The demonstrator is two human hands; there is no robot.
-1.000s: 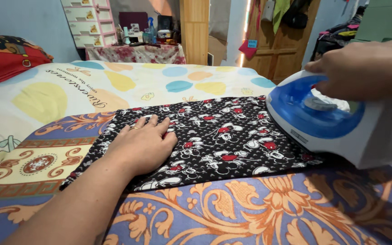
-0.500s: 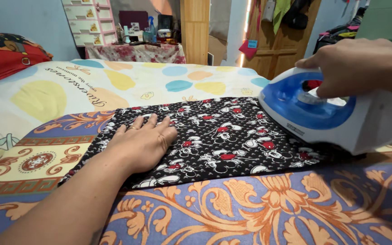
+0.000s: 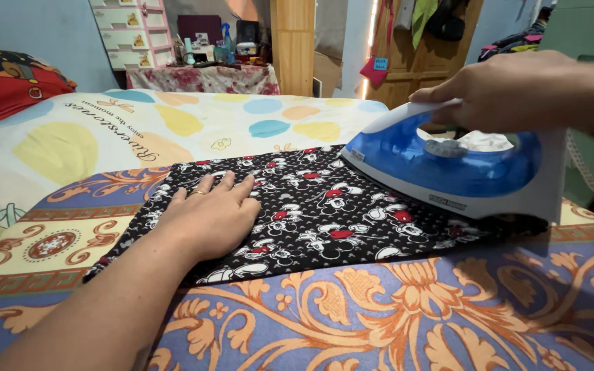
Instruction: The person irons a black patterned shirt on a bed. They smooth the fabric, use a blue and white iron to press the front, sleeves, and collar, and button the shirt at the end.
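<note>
A black cloth (image 3: 314, 220) printed with red and white cartoon figures lies flat on a blue and orange patterned blanket (image 3: 407, 316). My left hand (image 3: 207, 216) rests palm down on the cloth's left part, fingers spread, a ring on one finger. My right hand (image 3: 537, 89) grips the handle of a blue and white steam iron (image 3: 448, 168), whose soleplate sits on the cloth's right part with its tip pointing left.
A bed sheet (image 3: 139, 134) with coloured spots lies behind the blanket. A red pillow (image 3: 8, 89) is at far left. A cluttered table (image 3: 204, 72), a pink drawer unit (image 3: 142, 31), a wooden post (image 3: 292, 45) and a wooden door stand at the back. The iron's cord (image 3: 589, 178) hangs at right.
The iron has slid leftward across the cloth with my right hand on it. My left hand has stayed pressed on the cloth.
</note>
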